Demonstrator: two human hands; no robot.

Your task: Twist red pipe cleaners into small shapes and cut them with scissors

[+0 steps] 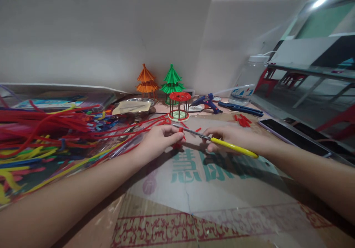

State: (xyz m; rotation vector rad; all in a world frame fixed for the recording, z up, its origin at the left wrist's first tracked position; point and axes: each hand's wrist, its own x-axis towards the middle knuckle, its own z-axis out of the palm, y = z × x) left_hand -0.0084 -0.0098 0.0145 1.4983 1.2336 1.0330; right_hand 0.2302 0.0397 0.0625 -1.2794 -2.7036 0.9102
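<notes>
My left hand (158, 141) is closed, pinching red pipe cleaners (181, 130) between thumb and fingers; long red stems trail from it to the left. My right hand (226, 135) grips yellow-handled scissors (234, 147), whose blades point left and reach the pipe cleaners at my left fingertips. Whether the blades are apart I cannot tell. Just beyond my hands stands a small round pavilion frame (179, 106) with a red top, dark posts and a pale base. Short red cut pieces (242, 120) lie in a pile behind my right wrist.
Orange (146, 81) and green (172, 79) tiered pagodas stand at the back wall. A blue glue gun (208, 103), a dark blue long tool (241, 108), a clear jug (244, 79) and a phone (294, 137) sit right. Colourful pipe cleaners (41, 137) heap at left, near a metal plate (148, 101).
</notes>
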